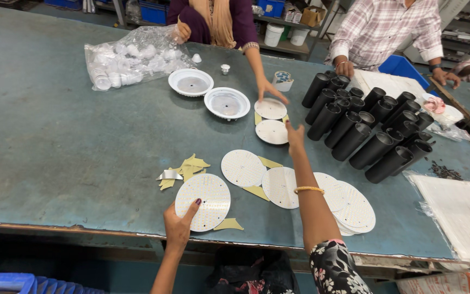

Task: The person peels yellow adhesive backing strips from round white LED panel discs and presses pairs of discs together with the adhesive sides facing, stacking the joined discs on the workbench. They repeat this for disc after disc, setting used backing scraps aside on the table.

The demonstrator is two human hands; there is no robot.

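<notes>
Our left hand [179, 226] rests open-fingered on an LED disc [203, 202]; our right hand [295, 136] reaches, empty, toward a smaller disc [272, 132]. Both discs look thin, light, stiff; edges seem safest.

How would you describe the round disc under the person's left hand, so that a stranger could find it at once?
Start at the near edge of the grey-green worktable. The left hand rests on a white round disc there, left of the other white discs. Unlike them, its face shows a dense grid of small yellow dots, and torn yellow paper scraps lie just behind it.
</notes>
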